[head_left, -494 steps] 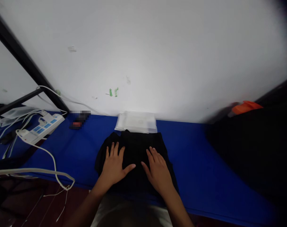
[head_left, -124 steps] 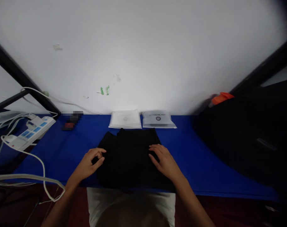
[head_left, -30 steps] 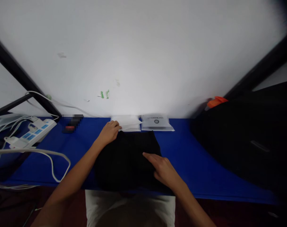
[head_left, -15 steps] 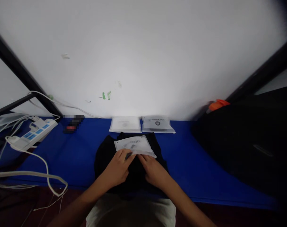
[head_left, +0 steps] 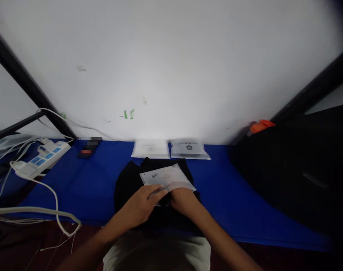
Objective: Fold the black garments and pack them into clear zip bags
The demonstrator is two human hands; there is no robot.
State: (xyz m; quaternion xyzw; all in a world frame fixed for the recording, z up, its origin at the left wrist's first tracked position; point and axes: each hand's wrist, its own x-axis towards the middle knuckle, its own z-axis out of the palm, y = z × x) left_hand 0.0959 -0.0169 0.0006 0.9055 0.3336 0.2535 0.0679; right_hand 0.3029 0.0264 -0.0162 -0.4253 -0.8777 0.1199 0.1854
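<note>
A: What are the fingers [head_left: 154, 188] of the left hand [head_left: 140, 203] doing?

B: They are pinching the near edge of a frosted plastic bag [head_left: 167, 176], above the middle of the black cloth [head_left: 128, 184].

A: And the right hand [head_left: 184, 199]?

B: It is pressing in at the bag's near opening, over the right side of the black cloth. The film is covering its fingers, so I cannot tell whether they are gripping anything.

A: Where is the bag sitting, then?

B: It is slanting over the far half of the black cloth; I cannot tell whether it is touching it. A dark marking is showing on its film.

A: What is lying just past the black cloth?

B: A white pouch [head_left: 150, 148] and, to its right, a printed pouch [head_left: 188, 148] are lying side by side beyond its far edge, by the wall [head_left: 188, 67].

A: What is carrying all this?

B: A blue worktop [head_left: 222, 207] is spreading beneath the black cloth.

A: Farther out?

B: Well left of the black cloth, a power strip [head_left: 43, 162] is holding plugs. Well right of it, a black heap [head_left: 287, 158] is bulging, with an orange thing [head_left: 262, 126] poking out behind.
</note>
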